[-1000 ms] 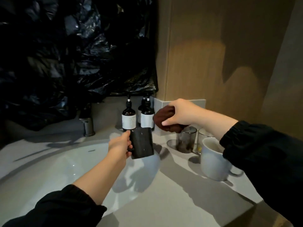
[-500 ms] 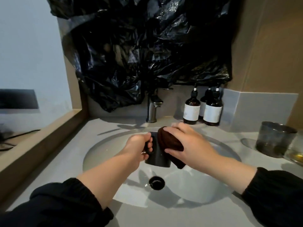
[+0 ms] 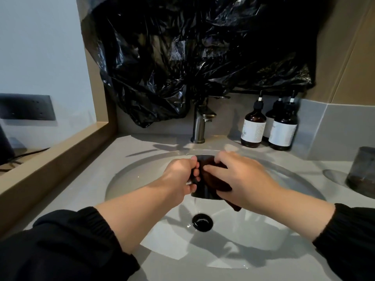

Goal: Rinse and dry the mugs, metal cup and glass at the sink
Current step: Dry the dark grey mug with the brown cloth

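My left hand grips a black mug by its handle, held upright over the sink basin. My right hand presses a dark brown cloth against the mug's side and into its mouth; a corner of the cloth hangs below my palm. Both hands hide most of the mug. A smoky grey glass stands on the counter at the right edge, apart from my hands. The other mug and the metal cup are out of view.
A dark metal faucet stands behind the basin, with no water visible from it. Three brown pump bottles stand at the back right. Black plastic sheeting covers the wall above. The drain lies below the mug. A wooden ledge borders the left.
My right hand brought the cloth from the counter's right side to the mug over the basin. The view swung left to the sink; the cloth now sits deeper against the mug.
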The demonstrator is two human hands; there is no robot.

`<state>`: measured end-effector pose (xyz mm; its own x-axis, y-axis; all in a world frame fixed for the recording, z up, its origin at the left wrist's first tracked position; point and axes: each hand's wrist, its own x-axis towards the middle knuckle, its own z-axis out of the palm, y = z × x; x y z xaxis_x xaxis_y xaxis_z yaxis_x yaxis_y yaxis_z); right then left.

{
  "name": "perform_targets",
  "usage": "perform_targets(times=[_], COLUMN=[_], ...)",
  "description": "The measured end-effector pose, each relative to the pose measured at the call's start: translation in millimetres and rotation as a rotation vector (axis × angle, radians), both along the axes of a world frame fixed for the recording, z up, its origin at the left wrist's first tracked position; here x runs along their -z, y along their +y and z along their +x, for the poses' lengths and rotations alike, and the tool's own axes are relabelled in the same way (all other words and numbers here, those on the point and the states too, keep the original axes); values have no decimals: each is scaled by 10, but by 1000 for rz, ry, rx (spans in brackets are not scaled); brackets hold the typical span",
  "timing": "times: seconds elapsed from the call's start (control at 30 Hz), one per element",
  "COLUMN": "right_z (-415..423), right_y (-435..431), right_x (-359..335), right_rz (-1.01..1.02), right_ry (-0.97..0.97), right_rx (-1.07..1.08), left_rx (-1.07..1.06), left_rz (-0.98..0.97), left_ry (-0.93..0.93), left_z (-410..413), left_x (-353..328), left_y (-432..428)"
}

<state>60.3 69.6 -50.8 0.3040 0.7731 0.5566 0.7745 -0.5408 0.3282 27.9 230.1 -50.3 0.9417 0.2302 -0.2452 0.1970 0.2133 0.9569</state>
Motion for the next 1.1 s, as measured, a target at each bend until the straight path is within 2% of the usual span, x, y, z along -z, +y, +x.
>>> perform_targets(times=[0.2,0.27,0.37,0.43,0.57,0.63,0.8,0.87,0.97,1.1], right_z=[62,30,-65,-72,4,3,-61,-50,-5,42], right_y=[-61,-65,-52,-52,-67,-87,-138,-125,-127,-187], right_x=[-71,-41,22,8,-48,-68,-30,-27,-33,-66], right_rz=[214,107,-164,-204,123,186,-135,-160,-36,386], right_ry=[69,80,108,79,45,62,65,70,61,198], right_rx=[82,6,-130,-133,-35,-22,-190,-225,-197,0], left_rx=[34,9,-29,-40,-3,18,11,2,10,52], left_rz=[-82,-118,-136,-153,-196,-216,-263,-269,-260,-232], left_ry=[46,74,64,50,51,50,9,11,16,25], left_z=[-18,-25,-28,-36,-69,-82,-107,-111,-102,-107], left_x=[0,-1,-14,-33,-32,-16,-48,-61,-69,-41], left_y=[-36,-28,8,27,29,15,40,64,72,46])
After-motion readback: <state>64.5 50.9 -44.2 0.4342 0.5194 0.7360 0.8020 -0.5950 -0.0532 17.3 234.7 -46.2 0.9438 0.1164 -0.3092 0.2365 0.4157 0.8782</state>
